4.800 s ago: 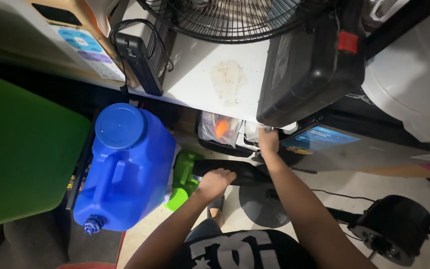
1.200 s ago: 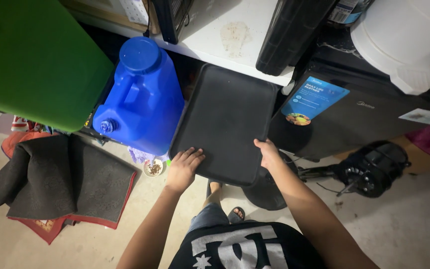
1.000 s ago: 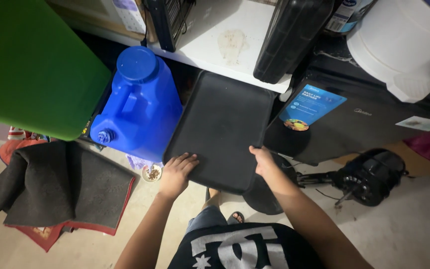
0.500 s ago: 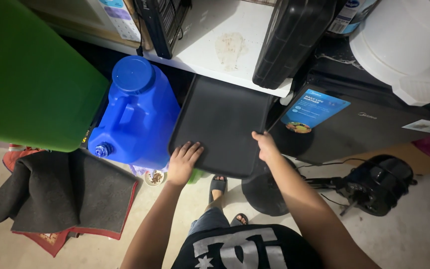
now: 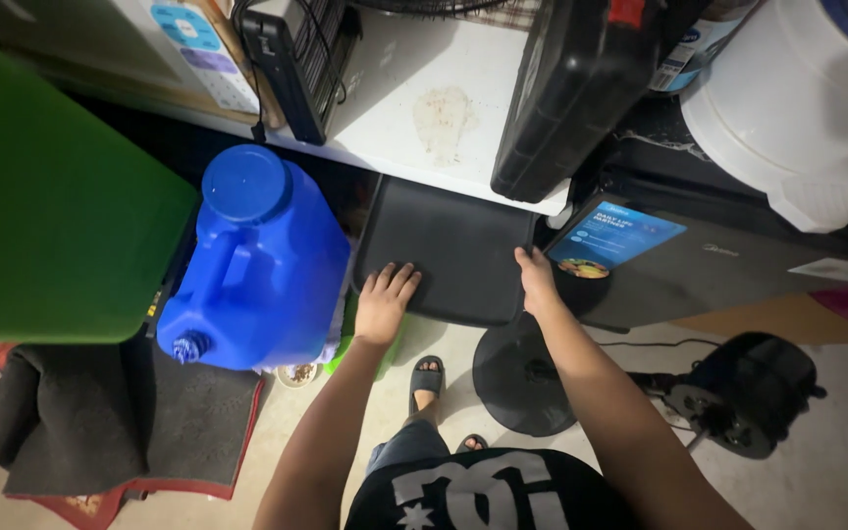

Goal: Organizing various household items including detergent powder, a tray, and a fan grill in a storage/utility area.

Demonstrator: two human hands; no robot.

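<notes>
Under the white shelf (image 5: 414, 108): black tray (image 5: 444, 250), flat, part-way beneath it, right of the blue jug (image 5: 262, 260).
Left hand (image 5: 385, 299): open palm pressed on the tray's near edge.
Right hand (image 5: 539, 280): fingers curled round the near right corner.
Risk: tray could likely jam against the jug or the black case (image 5: 571, 93) overhanging the shelf.
Floor (image 5: 836, 461): pale and crowded, with a fan base (image 5: 522, 373) and dark mats (image 5: 100, 432).

Black tee, white print (image 5: 473, 491) — bare forearms, dark sandals (image 5: 426, 378), denim shorts (image 5: 404, 453).
</notes>
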